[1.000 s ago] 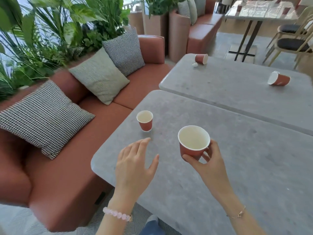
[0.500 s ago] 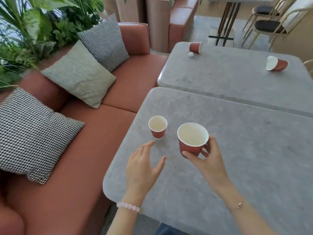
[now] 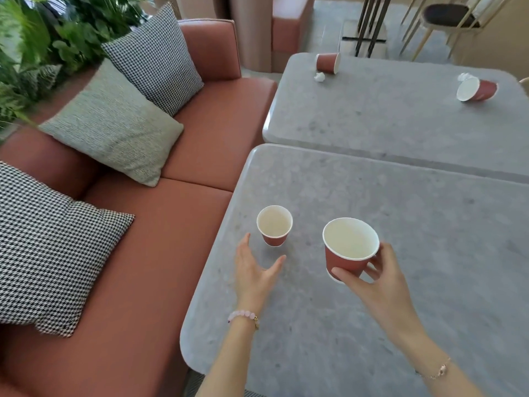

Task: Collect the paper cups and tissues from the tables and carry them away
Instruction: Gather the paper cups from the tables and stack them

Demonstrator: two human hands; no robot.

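Note:
My right hand (image 3: 379, 285) grips a red paper cup (image 3: 347, 253) with a white inside, held just above the near grey table (image 3: 400, 282). A second, smaller-looking red cup (image 3: 274, 226) stands upright on that table to its left. My left hand (image 3: 254, 270) is open just below this cup, thumb and fingers spread on either side, not touching it. On the far grey table (image 3: 400, 116) two red cups lie on their sides: one (image 3: 328, 63) at the back left with a crumpled tissue (image 3: 320, 77) beside it, another (image 3: 476, 89) at the right with a tissue (image 3: 463, 76) behind it.
A terracotta sofa (image 3: 177, 224) runs along the left of both tables, carrying two houndstooth cushions (image 3: 51, 245) and a grey-green cushion (image 3: 114, 127). Green plants (image 3: 43, 44) stand behind it. A chair (image 3: 446, 18) and dark table legs (image 3: 369, 24) are beyond the far table.
My left hand has moved forward, closing in on the standing cup. My right hand keeps hold of its cup. The view has shifted forward and down toward the tables.

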